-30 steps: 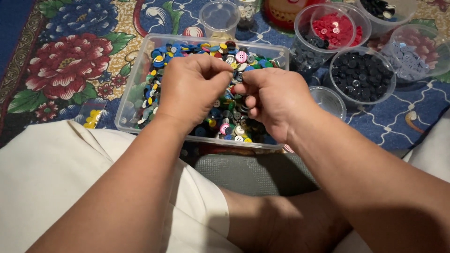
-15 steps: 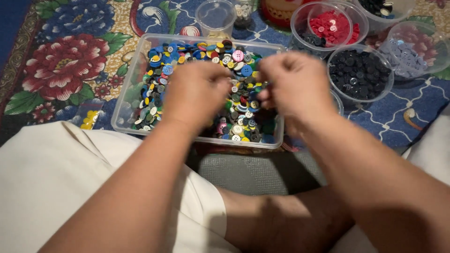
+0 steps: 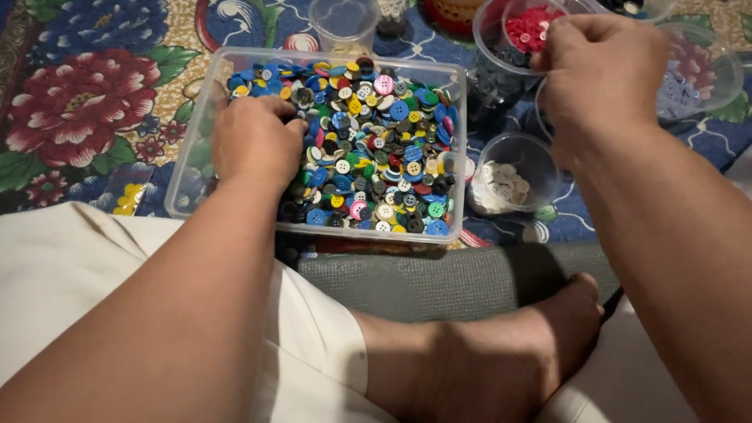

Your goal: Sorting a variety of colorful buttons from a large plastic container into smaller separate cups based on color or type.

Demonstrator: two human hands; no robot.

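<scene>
A person is sitting on a flowered cloth [image 3: 86, 117], looking down at a clear tub [image 3: 458, 157] full of mixed buttons [image 3: 376, 149]. The left hand [image 3: 254, 141] is resting curled in the buttons, with what it grips hidden. The right hand [image 3: 603, 78] is hovering with pinched fingers over a cup of red buttons [image 3: 526, 27]; whether it is holding anything, I cannot tell.

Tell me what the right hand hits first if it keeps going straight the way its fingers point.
Likely the red buttons in the clear cup: the right hand has its fingertips at the rim, though depth is unclear.
</scene>
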